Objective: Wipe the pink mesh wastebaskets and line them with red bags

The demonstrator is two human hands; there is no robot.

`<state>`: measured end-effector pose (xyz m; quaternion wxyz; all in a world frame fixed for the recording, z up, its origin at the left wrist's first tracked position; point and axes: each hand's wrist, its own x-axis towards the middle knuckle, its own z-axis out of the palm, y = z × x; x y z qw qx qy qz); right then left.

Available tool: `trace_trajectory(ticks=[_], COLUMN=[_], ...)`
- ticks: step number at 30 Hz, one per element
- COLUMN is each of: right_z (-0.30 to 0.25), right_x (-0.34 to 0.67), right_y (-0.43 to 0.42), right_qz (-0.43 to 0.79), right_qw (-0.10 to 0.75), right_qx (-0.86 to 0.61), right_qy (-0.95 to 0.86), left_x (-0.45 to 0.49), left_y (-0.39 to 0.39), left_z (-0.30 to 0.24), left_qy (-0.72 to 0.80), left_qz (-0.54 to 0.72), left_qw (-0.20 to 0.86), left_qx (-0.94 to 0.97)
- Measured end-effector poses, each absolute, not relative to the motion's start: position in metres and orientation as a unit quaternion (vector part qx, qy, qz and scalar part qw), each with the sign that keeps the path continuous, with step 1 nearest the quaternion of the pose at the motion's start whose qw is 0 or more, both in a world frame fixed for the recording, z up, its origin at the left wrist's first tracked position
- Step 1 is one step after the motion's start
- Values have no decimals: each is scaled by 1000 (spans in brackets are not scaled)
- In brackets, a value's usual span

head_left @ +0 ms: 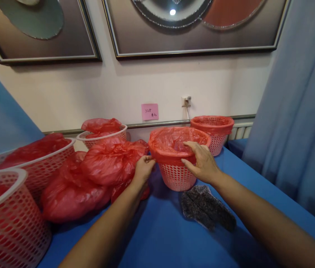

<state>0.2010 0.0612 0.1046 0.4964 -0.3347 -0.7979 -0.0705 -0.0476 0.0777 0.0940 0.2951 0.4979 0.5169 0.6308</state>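
A perforated plastic basket (177, 178) stands upright on the blue table, and a red plastic bag (171, 136) lines it and folds down over its rim. At the basket's left side, my left hand (144, 170) is closed, its fingertips pinching the bag's folded edge. My right hand (204, 163) straddles the right front of the rim, with the fingers over the top and the thumb against the outside, gripping the bag there. Below the right hand lies a dark grey speckled cloth-like item (206, 206), crumpled on the table and touched by neither hand.
Filled red plastic bags (76, 186) lie left of the basket. White baskets (9, 212) holding red bags stand along the left. Behind on the right is another lined basket (216, 143). A wall socket (185, 101) with a plug, a pink note (149, 111) and a blue curtain (294, 111) border the table.
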Motion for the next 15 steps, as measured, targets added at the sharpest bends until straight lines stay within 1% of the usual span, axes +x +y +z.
trace_trajectory(ticks=[4,6,8,10,12,15], right_z=[105,105,105,106,110,119], right_x=[201,202,207,219,234,248], right_y=[58,59,64,74,83,85], right_qz=[-72,-83,-89,-79,-65,-93], right_qw=[473,461,456,449,434,450], right_qx=[-342,-358,-372,-368,-360,-377], right_qy=[-808,-808,-804,-811,-823,-804], left_x=[-49,-48,-47,-46,-45,-39], left_y=[76,75,73,72,71,68], left_z=[89,96,106,115,121,118], left_qy=[511,493,472,460,463,457], left_qz=[650,678,689,664,616,597], left_qw=[306,271,208,137,95,101], left_qx=[471,473,509,573,630,651])
